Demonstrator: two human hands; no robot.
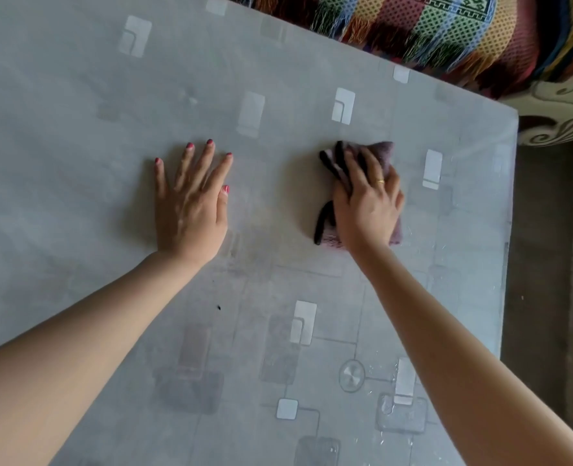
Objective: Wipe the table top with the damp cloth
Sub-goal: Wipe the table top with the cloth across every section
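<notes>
The table top [77, 95] is grey with pale square patterns and fills most of the head view. A folded dark purple cloth with black stripes [381, 153] lies flat on it right of centre. My right hand [367, 200] presses down on the cloth, covering its middle, with a ring on one finger. My left hand [191, 200] rests flat on the bare table to the left of the cloth, fingers spread, holding nothing. Both forearms reach in from the bottom of the view.
The table's right edge [510, 230] runs down beside a brownish floor [547, 264]. A colourful woven blanket with fringe [446, 31] lies on furniture just past the far edge. A small dark speck [218, 307] sits on the table near my left forearm.
</notes>
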